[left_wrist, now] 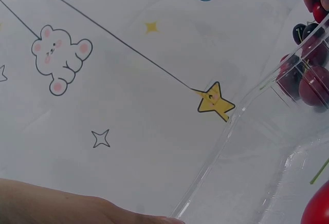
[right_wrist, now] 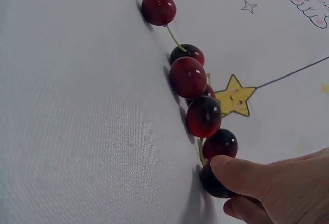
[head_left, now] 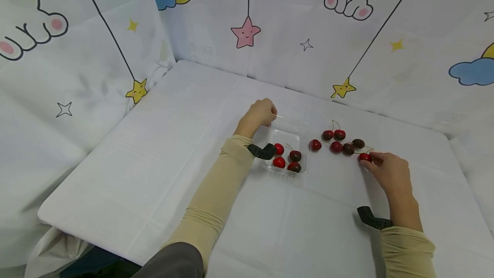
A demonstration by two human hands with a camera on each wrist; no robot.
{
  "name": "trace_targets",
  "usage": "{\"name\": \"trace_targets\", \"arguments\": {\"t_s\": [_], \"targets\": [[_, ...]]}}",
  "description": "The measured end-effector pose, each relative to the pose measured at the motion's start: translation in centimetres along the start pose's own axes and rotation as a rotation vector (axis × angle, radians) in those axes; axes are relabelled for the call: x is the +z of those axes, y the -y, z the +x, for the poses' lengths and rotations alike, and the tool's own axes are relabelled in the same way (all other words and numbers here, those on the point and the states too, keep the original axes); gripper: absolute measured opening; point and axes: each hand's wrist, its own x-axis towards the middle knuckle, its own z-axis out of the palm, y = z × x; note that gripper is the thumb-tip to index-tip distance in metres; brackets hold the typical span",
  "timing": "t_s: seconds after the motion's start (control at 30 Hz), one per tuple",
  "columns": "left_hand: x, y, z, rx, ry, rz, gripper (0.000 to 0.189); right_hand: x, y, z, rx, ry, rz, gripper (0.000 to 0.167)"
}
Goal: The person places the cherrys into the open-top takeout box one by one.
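A clear plastic box (head_left: pixel 288 137) stands on the table with several red and dark cherries (head_left: pixel 295 156) inside, towards its near side. At its far left corner, my left hand (head_left: pixel 259 114) holds the rim; most of those fingers are hidden in the head view. My right hand (head_left: pixel 390 170) pinches a red cherry (head_left: pixel 364 157) between thumb and fingers, at the right end of a loose group. That same cherry (right_wrist: pixel 214 180) looks dark in the right wrist view, partly covered by the thumb. Several more cherries (head_left: pixel 336 146), some stemmed, lie between the box and my right hand.
The white table (head_left: pixel 154 149) has rounded corners and extends far to the left. Behind it hangs a white cloth (head_left: pixel 216 20) printed with bears, stars and clouds. A black wrist strap piece (head_left: pixel 262 151) overhangs the box's left side.
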Motion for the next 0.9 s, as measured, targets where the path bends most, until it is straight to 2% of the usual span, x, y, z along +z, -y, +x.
{"name": "trace_targets", "arguments": {"t_s": [0.2, 0.43, 0.7, 0.9], "targets": [[-0.10, -0.24, -0.25, -0.020, 0.018, -0.006, 0.027, 0.12, 0.11, 0.00, -0.014, -0.007, -0.007, 0.051], [-0.27, -0.39, -0.68, -0.018, 0.010, -0.005, 0.026, 0.05, 0.13, -0.03, -0.013, -0.004, -0.002, 0.050], [-0.18, -0.29, -0.60, -0.004, -0.005, -0.003, 0.025, -0.14, 0.19, -0.10, -0.019, -0.009, 0.007, 0.048], [-0.24, -0.27, -0.55, -0.014, 0.012, -0.004, 0.026, -0.24, 0.32, -0.25, -0.013, -0.013, 0.008, 0.046]]}}
